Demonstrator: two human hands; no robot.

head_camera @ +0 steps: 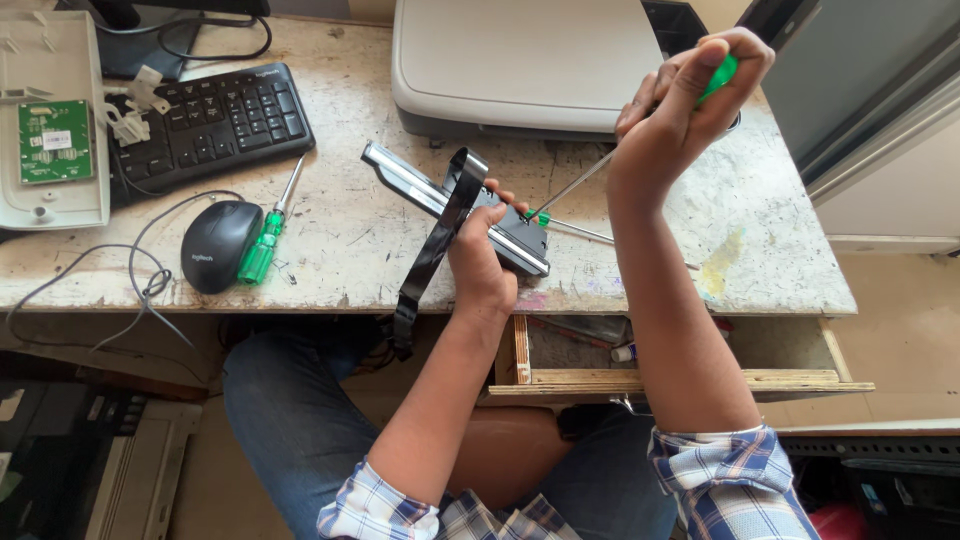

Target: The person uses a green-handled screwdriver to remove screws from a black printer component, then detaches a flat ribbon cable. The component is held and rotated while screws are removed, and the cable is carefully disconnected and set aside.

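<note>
Two hands work together: the left hand (478, 262) clamps a long black-and-silver scanner bar (455, 205) trailing a flat black ribbon cable (425, 265) above the tabletop (350, 240), while the right hand (680, 105) grips a green-handled screwdriver (600, 165), its tip at the bar's end. Another green screwdriver (268, 230) lies beside a black mouse (218, 245).

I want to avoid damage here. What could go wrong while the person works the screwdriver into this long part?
1. The long-shafted green-handled screwdriver could slip off the long black and silver part into the left hand's fingers beside the tip.
2. The hanging flat black ribbon cable might snag or tear.
3. The part is steadied by one hand only, so it may twist on the worn wooden desk.
</note>
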